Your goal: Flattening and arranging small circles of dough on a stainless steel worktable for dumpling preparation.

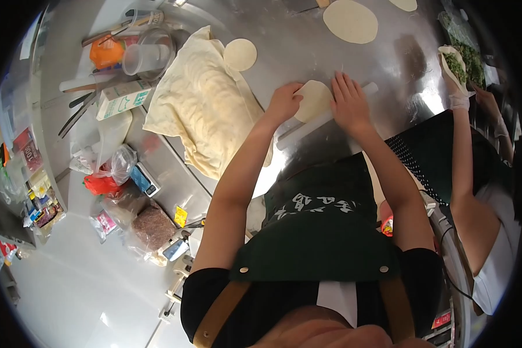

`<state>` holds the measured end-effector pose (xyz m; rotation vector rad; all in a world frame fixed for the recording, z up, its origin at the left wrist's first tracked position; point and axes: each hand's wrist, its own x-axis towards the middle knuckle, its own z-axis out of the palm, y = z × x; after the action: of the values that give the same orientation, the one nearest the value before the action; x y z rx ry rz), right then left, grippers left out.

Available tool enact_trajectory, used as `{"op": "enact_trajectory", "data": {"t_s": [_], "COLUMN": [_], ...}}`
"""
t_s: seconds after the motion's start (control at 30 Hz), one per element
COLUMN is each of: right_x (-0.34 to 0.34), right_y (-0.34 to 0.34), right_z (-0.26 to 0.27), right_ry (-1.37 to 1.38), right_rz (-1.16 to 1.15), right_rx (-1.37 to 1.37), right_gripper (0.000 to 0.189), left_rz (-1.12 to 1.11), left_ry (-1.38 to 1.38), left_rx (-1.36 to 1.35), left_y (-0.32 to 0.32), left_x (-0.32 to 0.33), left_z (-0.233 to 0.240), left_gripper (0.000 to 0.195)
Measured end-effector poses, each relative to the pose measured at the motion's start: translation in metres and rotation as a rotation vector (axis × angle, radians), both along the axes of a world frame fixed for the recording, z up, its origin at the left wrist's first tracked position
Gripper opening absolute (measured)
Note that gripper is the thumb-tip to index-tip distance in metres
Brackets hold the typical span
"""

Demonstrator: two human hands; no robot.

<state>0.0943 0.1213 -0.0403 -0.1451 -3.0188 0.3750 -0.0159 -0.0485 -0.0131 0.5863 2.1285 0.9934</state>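
Observation:
A round, flat piece of dough (314, 101) lies on the metal worktop before me. My left hand (286, 102) has its left edge between thumb and fingers. At the dough's right side, my right hand (350, 103) lies palm down, fingers stretched out, over a white rolling pin (305, 131). The pin runs slantwise along the near side of the dough; its far end shows beyond my right hand, and its middle is hidden under that hand. To the left, a cream cloth (209, 100) covers a lumpy heap whose contents are hidden. A smaller dough round (240, 55) touches the cloth's edge.
A larger dough sheet (350, 21) lies farther back. At right, a co-worker's gloved hand (458, 101) holds dough with chopped green filling (454, 67). Left are a carton (124, 99), a clear plastic cup (144, 58), a digital scale (145, 179) and a bag of brown granules (153, 226).

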Motion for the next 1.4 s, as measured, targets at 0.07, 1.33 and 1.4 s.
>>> {"op": "enact_trajectory", "data": {"t_s": [0.07, 1.33, 1.4], "right_x": [-0.024, -0.022, -0.059], "right_y": [-0.006, 0.003, 0.005], "right_z": [0.004, 0.009, 0.009], "right_ry": [-0.014, -0.057, 0.008], "right_rz": [-0.026, 0.014, -0.025], "right_rx": [0.005, 0.021, 0.023], "right_gripper": [0.050, 0.056, 0.056], "left_rz": [0.017, 0.147, 0.073], "left_ry": [-0.021, -0.142, -0.113], "left_rx": [0.045, 0.103, -0.008], "left_y": [0.001, 0.007, 0.017], "left_x": [-0.003, -0.007, -0.012], "left_z": [-0.005, -0.011, -0.016], "left_gripper": [0.027, 0.030, 0.030]}}
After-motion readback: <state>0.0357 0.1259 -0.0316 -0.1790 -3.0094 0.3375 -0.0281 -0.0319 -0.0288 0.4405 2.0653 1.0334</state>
